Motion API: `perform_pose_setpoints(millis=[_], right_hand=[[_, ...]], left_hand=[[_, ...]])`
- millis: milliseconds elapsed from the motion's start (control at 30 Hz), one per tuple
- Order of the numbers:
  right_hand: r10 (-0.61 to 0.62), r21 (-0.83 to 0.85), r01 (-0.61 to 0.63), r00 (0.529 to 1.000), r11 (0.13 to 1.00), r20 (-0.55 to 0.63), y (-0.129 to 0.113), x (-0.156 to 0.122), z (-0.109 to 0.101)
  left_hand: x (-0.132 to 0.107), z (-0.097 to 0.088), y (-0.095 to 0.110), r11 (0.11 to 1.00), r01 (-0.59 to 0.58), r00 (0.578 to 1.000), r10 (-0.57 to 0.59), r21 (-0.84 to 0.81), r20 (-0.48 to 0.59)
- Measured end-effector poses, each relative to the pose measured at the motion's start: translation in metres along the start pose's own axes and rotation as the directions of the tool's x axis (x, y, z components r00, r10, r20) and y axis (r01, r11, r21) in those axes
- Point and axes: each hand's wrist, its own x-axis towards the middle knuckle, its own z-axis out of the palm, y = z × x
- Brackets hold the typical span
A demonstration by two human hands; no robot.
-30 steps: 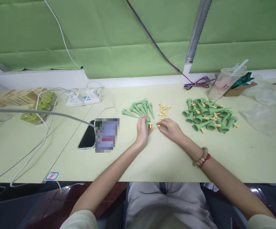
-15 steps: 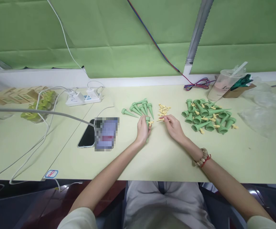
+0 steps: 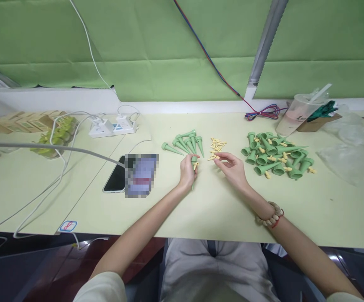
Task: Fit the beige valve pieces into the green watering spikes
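My left hand (image 3: 187, 173) is wrapped round a green plastic watering spike (image 3: 194, 159), its tip pointing down towards me. A small yellow valve (image 3: 196, 165) sticks out of that spike's side. My right hand (image 3: 232, 167) has its thumb and forefinger at another yellow valve (image 3: 213, 158), at the near edge of a small heap of loose yellow valves (image 3: 218, 144). Beyond my left hand, several green spikes (image 3: 179, 144) lie fanned out. To the right of my right hand is a larger pile of green spikes (image 3: 268, 147), many with yellow valves attached.
Left of my hands lie a black phone (image 3: 115, 178) and a blurred-out item (image 3: 141, 176). Behind them is a power strip (image 3: 114, 129) with white cables. A drink cup (image 3: 291, 115), a small cardboard box (image 3: 317, 121) and clear plastic bags (image 3: 342, 161) occupy the right back.
The view has shifted slightly. My right thumb and forefinger have parted a little around the yellow valve. My left hand keeps its spike, turned slightly, with the valve now facing more towards me.
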Motion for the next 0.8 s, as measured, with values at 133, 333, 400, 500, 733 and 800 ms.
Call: perform_pose_setpoints(millis=[133, 333, 400, 500, 733, 800], right_hand=[[-0.098, -0.05, 0.103, 0.991, 0.993, 0.093, -0.004, -0.005, 0.003], [-0.091, -0.059, 0.101, 0.983, 0.993, 0.157, -0.006, -0.011, 0.007], [-0.088, -0.052, 0.098, 0.983, 0.994, 0.162, -0.006, -0.011, 0.006], [-0.103, -0.028, 0.109, 0.983, 0.994, 0.153, -0.007, -0.011, 0.006], [0.183, 0.202, -0.241, 0.946, 0.949, 0.269, -0.007, -0.01, 0.011], [0.309, 0.28, -0.367, 0.923, 0.887, 0.232, -0.005, -0.009, 0.011]], left_hand=[[-0.003, -0.001, 0.002, 0.999, -0.034, 0.999, 0.034, 0.012, -0.004], [-0.004, -0.001, 0.001, 0.989, -0.146, 0.989, 0.146, 0.006, -0.028], [-0.004, -0.001, 0.0, 0.984, -0.176, 0.984, 0.175, -0.017, -0.029], [-0.005, -0.002, 0.0, 0.975, -0.218, 0.976, 0.218, -0.042, -0.009], [-0.012, -0.001, -0.001, 0.938, -0.347, 0.938, 0.347, 0.015, 0.029], [-0.013, 0.0, -0.003, 0.934, -0.358, 0.932, 0.356, 0.017, 0.06]])
